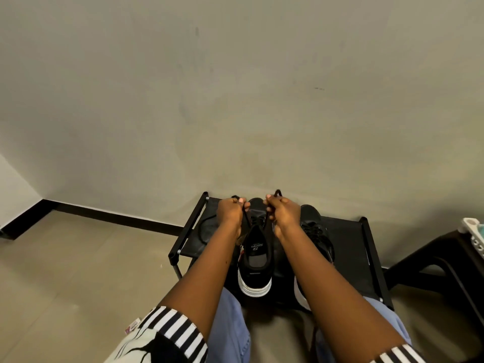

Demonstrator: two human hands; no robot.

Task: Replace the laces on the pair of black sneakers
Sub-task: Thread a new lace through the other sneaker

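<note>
Two bare forearms are reaching forward over blue denim knees (230,326), and between them the black sneaker with the thick white sole (255,263) is sitting heel-first on the low black fabric-topped rack (351,247). Its partner, the second black sneaker (314,226), is lying just beside it, laced. Farther out, the left hand (230,210) and right hand (282,212) are each pinching one end of the thin black lace (246,218), both grips curling tight and drawing it taut. Lacing looks well underway; next they'll need even tension and the following eyelets. A loose black lace (203,229) is trailing left.
</note>
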